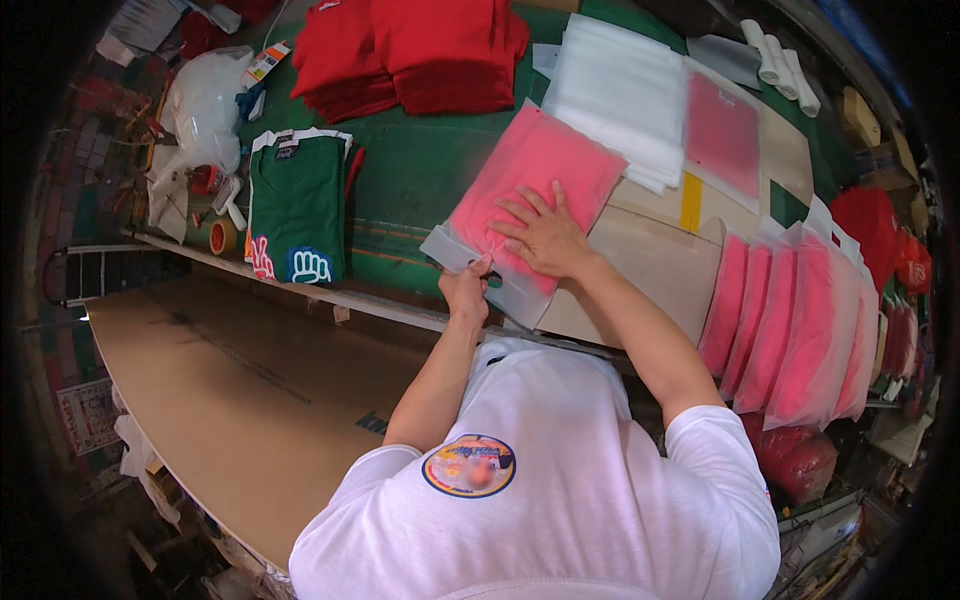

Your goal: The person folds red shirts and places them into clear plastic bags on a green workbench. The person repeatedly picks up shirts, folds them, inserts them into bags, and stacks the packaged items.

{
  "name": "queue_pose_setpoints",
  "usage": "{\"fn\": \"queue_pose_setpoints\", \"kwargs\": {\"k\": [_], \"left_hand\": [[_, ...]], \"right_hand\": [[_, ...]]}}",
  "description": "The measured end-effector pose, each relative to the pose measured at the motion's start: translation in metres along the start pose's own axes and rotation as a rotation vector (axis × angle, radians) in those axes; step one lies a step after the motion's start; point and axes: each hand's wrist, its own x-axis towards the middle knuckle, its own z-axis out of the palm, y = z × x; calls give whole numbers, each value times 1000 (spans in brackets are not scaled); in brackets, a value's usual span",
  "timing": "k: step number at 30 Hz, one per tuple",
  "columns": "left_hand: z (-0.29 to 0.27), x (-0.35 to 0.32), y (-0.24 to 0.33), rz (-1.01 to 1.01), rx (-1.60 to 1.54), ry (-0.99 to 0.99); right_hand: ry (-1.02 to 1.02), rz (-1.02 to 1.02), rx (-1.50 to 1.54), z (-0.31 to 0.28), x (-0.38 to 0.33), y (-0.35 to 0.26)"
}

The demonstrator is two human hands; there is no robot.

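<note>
The cloudy bag with red cloth inside lies at the near edge of the worktop. The left hand pinches its end by the hole, maybe to stop it sliding. The right hand is spread wide and flat on top, perhaps to press the cloth smooth. Flat white bags sit behind it, likely so they are easy to reach. Red clothes are piled by the far edge. More filled bags overlap near the right end, perhaps to save room.
</note>
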Motion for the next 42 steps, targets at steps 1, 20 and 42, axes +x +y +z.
{"fn": "queue_pose_setpoints", "kwargs": {"k": [1, 20, 42], "left_hand": [[1, -1, 0, 11, 1, 5], [-5, 30, -12, 123, 388, -221], [-11, 6, -25, 234, 107, -327]], "right_hand": [[14, 1, 4, 3, -1, 2], [90, 18, 28, 9, -3, 3], [98, 31, 29, 12, -8, 5]]}}
